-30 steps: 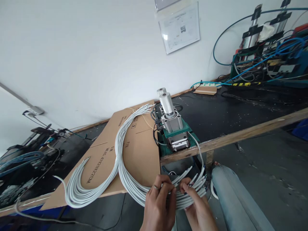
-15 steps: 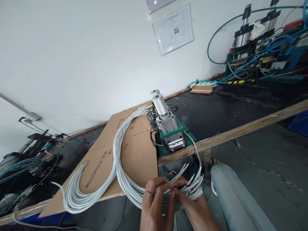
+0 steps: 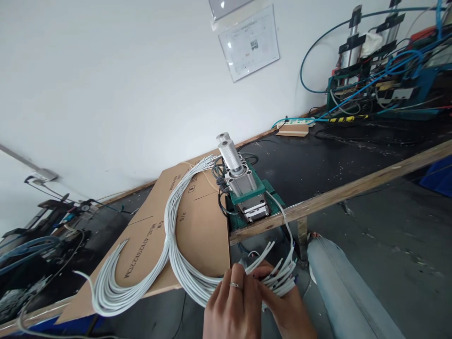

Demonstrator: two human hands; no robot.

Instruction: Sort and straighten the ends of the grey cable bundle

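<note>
A thick bundle of white cables [image 3: 171,212] curves over the cardboard and hangs past the table edge to my hands. My right hand [image 3: 291,308] is wrapped around the cables near their cut ends, thumb and fingertips pressed together. My left hand [image 3: 233,301], with a ring on one finger, closes over the same spot from the left. Its fingertips meet the right thumb at a cable; the exact pinch point is hidden behind the knuckles. Small coloured wire tips show at the fanned cable ends [image 3: 282,278] beyond the right hand.
A green-based press with metal cylinders [image 3: 243,181] stands at the table's front edge. Flat printed cardboard [image 3: 203,226] lies left of it. Further right are a power strip [image 3: 296,122] and pneumatic machines with blue hoses [image 3: 377,70]. My leg [image 3: 346,287] is at lower right.
My left hand has rolled over, its fingers now curled with the back of the hand upward and covering the cables more. My right hand keeps its hold. The view has shifted slightly.
</note>
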